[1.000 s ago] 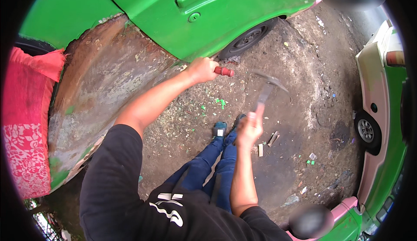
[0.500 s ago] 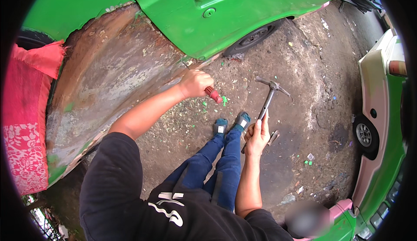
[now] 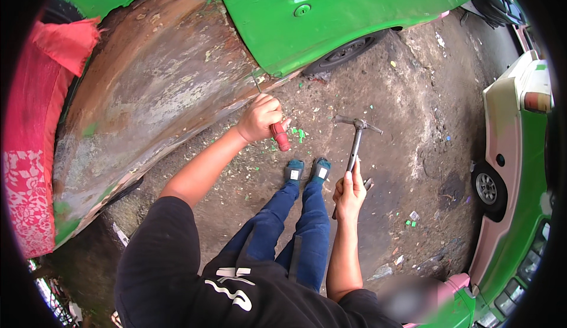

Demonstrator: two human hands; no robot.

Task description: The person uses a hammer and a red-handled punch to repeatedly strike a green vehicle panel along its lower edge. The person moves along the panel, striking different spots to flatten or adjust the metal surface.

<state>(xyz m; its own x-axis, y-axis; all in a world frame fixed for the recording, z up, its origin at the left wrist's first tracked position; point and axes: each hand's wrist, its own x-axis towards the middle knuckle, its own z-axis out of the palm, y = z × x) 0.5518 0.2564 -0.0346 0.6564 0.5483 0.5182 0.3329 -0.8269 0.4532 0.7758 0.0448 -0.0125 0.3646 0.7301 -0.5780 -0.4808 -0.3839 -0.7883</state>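
Chisel, red handle, sits centre frame in the left hand, fingers clenched round it. Long axis runs lower right to upper left: handle butt sticks out below the fist toward the shoes, thin metal shank pokes up out of the fist to the lower edge of the bare panel, tip at or just beside the seam w/ the green door; can't tell if it's touching.

L to R: red cloth along the left rim, then the rusty stripped panel filling upper left, w/ paint remnants. Left hand + chisel next. Green paint flakes on the dirt just right of the handle. Blue shoes lower centre, legs in jeans below.

Right of centre: hammer, right hand gripping low on the shaft, fingers closed round it. Shaft near upright in frame, head at top, well apart from the chisel butt and to its right, about level w/ it. Nothing between head and butt but open ground. A tyre sits under the door, upper centre. Far right: 2nd car, green and pale, wheel showing.
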